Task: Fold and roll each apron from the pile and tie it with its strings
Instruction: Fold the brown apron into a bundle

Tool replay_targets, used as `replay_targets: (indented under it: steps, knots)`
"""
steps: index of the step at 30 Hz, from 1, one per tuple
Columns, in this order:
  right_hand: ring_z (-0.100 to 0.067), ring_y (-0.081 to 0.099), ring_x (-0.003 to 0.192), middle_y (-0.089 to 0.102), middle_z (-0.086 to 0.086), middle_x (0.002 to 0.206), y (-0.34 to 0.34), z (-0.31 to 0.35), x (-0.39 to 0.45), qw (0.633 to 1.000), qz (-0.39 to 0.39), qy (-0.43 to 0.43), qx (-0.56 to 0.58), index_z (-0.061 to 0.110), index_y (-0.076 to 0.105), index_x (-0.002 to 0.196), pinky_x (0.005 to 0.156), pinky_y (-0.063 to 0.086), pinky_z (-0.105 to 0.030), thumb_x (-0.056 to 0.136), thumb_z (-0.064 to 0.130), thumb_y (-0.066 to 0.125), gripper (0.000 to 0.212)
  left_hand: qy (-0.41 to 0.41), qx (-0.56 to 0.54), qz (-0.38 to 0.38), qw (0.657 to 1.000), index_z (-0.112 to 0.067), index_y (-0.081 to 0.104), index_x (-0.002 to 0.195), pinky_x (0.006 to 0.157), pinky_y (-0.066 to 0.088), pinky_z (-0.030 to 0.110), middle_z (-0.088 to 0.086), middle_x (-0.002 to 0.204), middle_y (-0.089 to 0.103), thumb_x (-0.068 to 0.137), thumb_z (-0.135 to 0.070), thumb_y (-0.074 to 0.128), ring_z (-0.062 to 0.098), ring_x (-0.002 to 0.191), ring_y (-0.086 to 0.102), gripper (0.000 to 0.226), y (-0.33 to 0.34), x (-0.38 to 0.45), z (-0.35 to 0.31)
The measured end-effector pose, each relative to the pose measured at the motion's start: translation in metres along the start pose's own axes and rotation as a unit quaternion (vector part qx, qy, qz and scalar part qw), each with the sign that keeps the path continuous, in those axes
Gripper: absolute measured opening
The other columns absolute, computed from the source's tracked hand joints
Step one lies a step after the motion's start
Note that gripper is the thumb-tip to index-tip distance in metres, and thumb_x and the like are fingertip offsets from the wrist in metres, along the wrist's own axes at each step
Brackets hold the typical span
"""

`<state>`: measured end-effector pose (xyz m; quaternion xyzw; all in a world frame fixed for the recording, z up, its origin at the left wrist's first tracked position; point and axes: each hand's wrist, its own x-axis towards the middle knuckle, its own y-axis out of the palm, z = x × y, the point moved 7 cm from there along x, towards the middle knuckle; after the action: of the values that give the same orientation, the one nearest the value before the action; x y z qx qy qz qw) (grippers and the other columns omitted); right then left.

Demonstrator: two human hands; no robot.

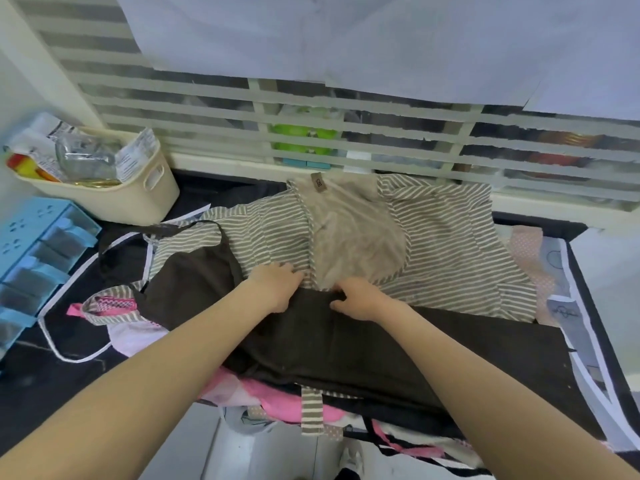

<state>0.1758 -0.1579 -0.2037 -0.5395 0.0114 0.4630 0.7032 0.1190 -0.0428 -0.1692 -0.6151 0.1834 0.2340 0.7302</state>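
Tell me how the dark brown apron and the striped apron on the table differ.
The dark brown apron is plain and one colour; the striped apron has beige and white stripes with a plain beige panel. The brown one lies nearer the person, overlapping the striped one's near edge. The left hand rests on the stripes, while the right hand grips the brown edge. Both lie spread on the pile.

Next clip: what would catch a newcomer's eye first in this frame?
Two bare forearms reach in from below, the left hand and right hand meeting mid-frame on the edge of a dark brown apron. Behind it a beige-and-white striped apron lies spread flat. At far left sit a cream basket and a blue drawer unit.
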Motion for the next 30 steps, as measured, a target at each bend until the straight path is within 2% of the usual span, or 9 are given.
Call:
replay_targets:
  steps: [6, 9, 12, 15, 17, 20, 22, 26, 30]
  knots:
    - [-0.028, 0.054, 0.110, 0.059, -0.015, 0.118, -0.016, 0.019, 0.004, 0.999, 0.021, -0.026, -0.009, 0.002, 0.060, 0.114, 0.081, 0.039, -0.028, 0.092, 0.016, 0.056, 0.026, -0.201, 0.057, 0.026, 0.978, -0.017, 0.034, 0.142, 0.098, 0.038, 0.034, 0.005, 0.145, 0.035, 0.098, -0.018, 0.042, 0.028, 0.131, 0.033, 0.044, 0.012, -0.031, 0.083]
    - [-0.027, 0.052, 0.113, 0.056, -0.014, 0.122, -0.044, 0.000, 0.005, 1.000, -0.006, 0.008, -0.016, 0.002, 0.057, 0.118, 0.085, 0.039, -0.028, 0.092, 0.015, 0.056, 0.030, -0.302, 0.066, 0.050, 0.950, -0.016, 0.044, 0.136, 0.083, 0.047, 0.033, 0.005, 0.139, 0.045, 0.095, -0.015, 0.044, 0.027, 0.124, 0.046, 0.042, 0.013, -0.051, 0.121]
    - [-0.028, 0.051, 0.115, 0.055, -0.012, 0.118, -0.051, -0.018, 0.008, 0.998, 0.026, 0.042, -0.043, 0.001, 0.054, 0.120, 0.078, 0.037, -0.025, 0.089, 0.019, 0.061, 0.037, -0.360, 0.021, 0.080, 0.929, -0.016, 0.051, 0.132, 0.071, 0.047, 0.034, 0.004, 0.133, 0.053, 0.090, -0.010, 0.047, 0.025, 0.118, 0.054, 0.042, 0.022, -0.067, 0.149]
    - [-0.027, 0.053, 0.114, 0.058, -0.010, 0.118, -0.048, 0.007, 0.017, 0.998, 0.050, 0.013, -0.032, 0.001, 0.056, 0.120, 0.083, 0.040, -0.025, 0.089, 0.026, 0.062, 0.040, -0.301, -0.022, 0.094, 0.949, -0.022, 0.031, 0.143, 0.101, 0.036, 0.043, 0.005, 0.145, 0.036, 0.087, -0.024, 0.060, 0.030, 0.132, 0.035, 0.063, 0.034, -0.068, 0.157]
    - [-0.026, 0.053, 0.115, 0.058, -0.011, 0.124, -0.046, 0.038, 0.028, 0.999, 0.034, -0.033, 0.005, 0.003, 0.058, 0.122, 0.094, 0.041, -0.030, 0.094, 0.029, 0.055, 0.038, -0.216, -0.096, 0.094, 0.967, -0.028, 0.015, 0.148, 0.110, 0.021, 0.050, 0.002, 0.154, 0.020, 0.082, -0.039, 0.066, 0.033, 0.140, 0.020, 0.084, 0.037, -0.058, 0.153]
    - [-0.027, 0.053, 0.115, 0.060, -0.013, 0.122, -0.028, 0.080, 0.046, 0.995, 0.041, -0.075, 0.052, 0.001, 0.061, 0.119, 0.091, 0.040, -0.029, 0.098, 0.024, 0.048, 0.034, -0.116, -0.312, 0.034, 0.942, -0.029, 0.030, 0.144, 0.115, 0.020, 0.044, -0.002, 0.151, 0.031, 0.077, -0.067, 0.050, 0.023, 0.139, 0.027, 0.079, 0.032, -0.045, 0.147]
    - [-0.028, 0.053, 0.116, 0.060, -0.012, 0.122, -0.015, 0.097, 0.053, 0.993, 0.058, -0.090, 0.057, 0.002, 0.061, 0.120, 0.087, 0.038, -0.026, 0.097, 0.021, 0.051, 0.031, -0.115, -0.353, 0.016, 0.928, -0.026, 0.042, 0.139, 0.114, 0.022, 0.041, -0.001, 0.148, 0.039, 0.091, -0.059, 0.037, 0.022, 0.136, 0.033, 0.058, 0.032, -0.042, 0.150]
    - [-0.027, 0.051, 0.121, 0.058, -0.010, 0.127, -0.010, 0.103, 0.059, 0.992, 0.065, -0.089, 0.068, 0.002, 0.057, 0.127, 0.089, 0.039, -0.026, 0.088, 0.020, 0.065, 0.044, -0.175, -0.169, 0.068, 0.967, -0.025, 0.043, 0.135, 0.106, 0.028, 0.050, 0.004, 0.141, 0.041, 0.097, -0.033, 0.046, 0.032, 0.131, 0.030, 0.039, 0.040, -0.053, 0.173]
    - [-0.025, 0.052, 0.119, 0.058, -0.007, 0.127, -0.020, 0.101, 0.054, 0.988, 0.113, -0.080, 0.075, 0.004, 0.057, 0.126, 0.092, 0.039, -0.026, 0.082, 0.018, 0.071, 0.048, -0.084, -0.272, 0.037, 0.958, -0.012, 0.060, 0.094, 0.080, 0.042, 0.027, 0.009, 0.099, 0.062, 0.090, -0.020, 0.062, 0.025, 0.095, 0.055, 0.009, 0.018, -0.057, 0.185]
